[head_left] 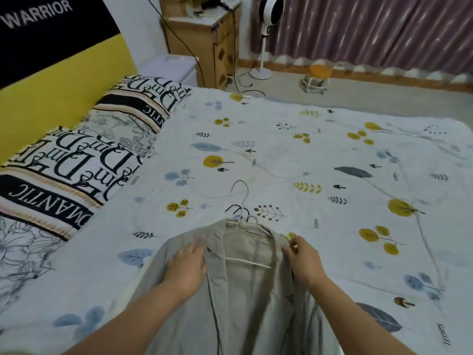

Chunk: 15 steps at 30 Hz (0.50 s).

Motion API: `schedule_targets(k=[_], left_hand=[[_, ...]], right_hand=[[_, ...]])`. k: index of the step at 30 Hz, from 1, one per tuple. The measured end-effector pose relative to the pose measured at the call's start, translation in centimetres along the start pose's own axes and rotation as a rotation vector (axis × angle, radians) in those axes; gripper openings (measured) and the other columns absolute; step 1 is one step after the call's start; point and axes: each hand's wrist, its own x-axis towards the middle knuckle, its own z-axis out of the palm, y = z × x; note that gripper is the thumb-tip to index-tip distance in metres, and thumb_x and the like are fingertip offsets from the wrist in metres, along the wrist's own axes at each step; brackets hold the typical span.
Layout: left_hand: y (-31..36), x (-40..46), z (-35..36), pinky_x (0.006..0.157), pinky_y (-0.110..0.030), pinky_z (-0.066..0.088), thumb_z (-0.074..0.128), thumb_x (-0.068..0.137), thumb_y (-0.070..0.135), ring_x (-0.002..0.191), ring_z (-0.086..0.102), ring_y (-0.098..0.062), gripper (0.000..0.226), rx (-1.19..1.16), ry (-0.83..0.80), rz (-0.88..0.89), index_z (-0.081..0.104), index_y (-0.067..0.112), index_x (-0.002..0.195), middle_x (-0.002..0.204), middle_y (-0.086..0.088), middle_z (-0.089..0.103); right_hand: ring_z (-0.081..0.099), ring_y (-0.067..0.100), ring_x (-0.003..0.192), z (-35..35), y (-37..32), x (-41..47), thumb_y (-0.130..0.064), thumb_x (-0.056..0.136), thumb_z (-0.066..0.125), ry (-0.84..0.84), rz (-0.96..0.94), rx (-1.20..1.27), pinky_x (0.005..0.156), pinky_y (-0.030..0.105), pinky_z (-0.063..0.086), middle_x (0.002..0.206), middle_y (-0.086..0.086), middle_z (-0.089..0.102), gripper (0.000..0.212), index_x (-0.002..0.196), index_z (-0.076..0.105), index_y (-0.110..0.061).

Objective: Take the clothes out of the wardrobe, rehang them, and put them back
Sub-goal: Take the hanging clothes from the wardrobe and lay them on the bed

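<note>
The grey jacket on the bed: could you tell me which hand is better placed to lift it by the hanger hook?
Probably the left hand: it lies flat, free, while the right hand pinches the grey jacket.

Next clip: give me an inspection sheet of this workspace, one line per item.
Surface: bed under a leaf-print sheet.
Job's things: grey jacket lying open on the bed, white hanger inside its collar; a dark hook shows beside it.
Clutter: lettered pillows along the headboard.
Hands: left hand flat on the left lapel; right hand pinching the right shoulder.
Cables: black cable trailing by the wooden cabinet.
Surroundings: fan, orange stool, purple curtain.
</note>
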Motion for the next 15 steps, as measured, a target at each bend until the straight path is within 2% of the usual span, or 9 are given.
schedule_targets(k=[2, 5, 7, 8, 9, 10, 11, 13, 15], left_hand=[[-0.8, 0.8, 2.2, 0.114, -0.028, 0.022, 0.037, 0.098, 0.033, 0.14, 0.025, -0.018, 0.054, 0.032, -0.13, -0.021, 0.02, 0.02, 0.147, 0.154, -0.003, 0.022], [-1.3, 1.4, 4.4, 0.117, -0.032, 0.016, 0.033, 0.099, 0.036, 0.144, 0.015, -0.022, 0.057, 0.066, -0.262, -0.067, 0.009, 0.024, 0.15, 0.158, -0.004, 0.005], [-1.4, 1.7, 5.3, 0.117, -0.034, 0.015, 0.032, 0.099, 0.037, 0.144, 0.012, -0.026, 0.059, 0.079, -0.311, -0.09, 0.004, 0.024, 0.15, 0.158, -0.006, 0.0], [-1.4, 1.9, 5.6, 0.117, -0.034, 0.015, 0.032, 0.1, 0.036, 0.144, 0.012, -0.027, 0.06, 0.089, -0.328, -0.095, 0.003, 0.023, 0.15, 0.158, -0.006, -0.001], [-1.4, 2.0, 5.8, 0.117, -0.034, 0.015, 0.032, 0.1, 0.036, 0.144, 0.011, -0.028, 0.06, 0.099, -0.338, -0.098, 0.003, 0.023, 0.15, 0.158, -0.007, -0.002], [-1.4, 2.2, 5.8, 0.117, -0.034, 0.014, 0.031, 0.1, 0.036, 0.144, 0.011, -0.028, 0.059, 0.099, -0.345, -0.102, 0.003, 0.023, 0.15, 0.158, -0.007, -0.002], [-1.4, 2.3, 5.7, 0.117, -0.034, 0.014, 0.031, 0.1, 0.036, 0.144, 0.012, -0.028, 0.058, 0.091, -0.349, -0.106, 0.005, 0.023, 0.15, 0.158, -0.008, 0.0], [-1.3, 2.4, 5.0, 0.116, -0.032, 0.015, 0.031, 0.1, 0.035, 0.143, 0.015, -0.026, 0.056, 0.073, -0.357, -0.111, 0.01, 0.021, 0.15, 0.158, -0.009, 0.005], [-1.1, 2.5, 3.9, 0.114, -0.032, 0.022, 0.034, 0.099, 0.034, 0.139, 0.026, -0.026, 0.052, 0.024, -0.357, -0.111, 0.023, 0.017, 0.147, 0.155, -0.009, 0.02]], right_hand=[[0.054, 0.026, 0.109, 2.1, 1.2, 1.4, -0.026, 0.095, 0.049, -0.02, 0.0, -0.041, 0.086, 0.033, 0.039, 0.113, 0.005, 0.059, 0.016, 0.108, 0.05, -0.017], [0.044, 0.028, 0.123, 4.9, 2.6, 1.6, -0.028, 0.095, 0.048, 0.015, -0.038, -0.423, 0.096, 0.04, 0.036, 0.129, 0.008, 0.047, 0.032, 0.125, 0.047, -0.019], [0.057, 0.038, 0.102, 6.6, 2.9, 0.7, -0.02, 0.081, 0.066, 0.06, -0.099, -0.493, 0.08, 0.044, 0.046, 0.11, 0.016, 0.057, 0.028, 0.107, 0.06, -0.011], [0.061, 0.039, 0.088, 7.4, 3.1, 0.1, -0.019, 0.074, 0.069, 0.044, -0.111, -0.517, 0.069, 0.043, 0.05, 0.096, 0.017, 0.06, 0.024, 0.095, 0.062, -0.01], [0.062, 0.038, 0.081, 7.9, 3.2, -0.3, -0.024, 0.074, 0.064, -0.017, -0.116, -0.523, 0.065, 0.043, 0.05, 0.091, 0.016, 0.061, 0.022, 0.091, 0.061, -0.011], [0.062, 0.037, 0.085, 8.3, 3.3, -0.6, -0.031, 0.079, 0.053, -0.105, -0.126, -0.531, 0.068, 0.044, 0.051, 0.095, 0.015, 0.06, 0.026, 0.096, 0.059, -0.011], [0.059, 0.036, 0.101, 8.6, 3.5, -0.8, -0.035, 0.086, 0.043, -0.17, -0.12, -0.542, 0.081, 0.046, 0.049, 0.111, 0.016, 0.057, 0.036, 0.11, 0.055, -0.011], [0.034, 0.031, 0.134, 8.9, 3.6, -0.7, -0.038, 0.097, 0.032, -0.247, -0.093, -0.625, 0.105, 0.043, 0.033, 0.143, 0.014, 0.033, 0.048, 0.137, 0.032, -0.012], [0.024, 0.028, 0.139, 8.3, 3.0, -0.3, -0.039, 0.099, 0.03, -0.309, -0.064, -0.639, 0.109, 0.04, 0.028, 0.149, 0.011, 0.024, 0.05, 0.141, 0.025, -0.012]])
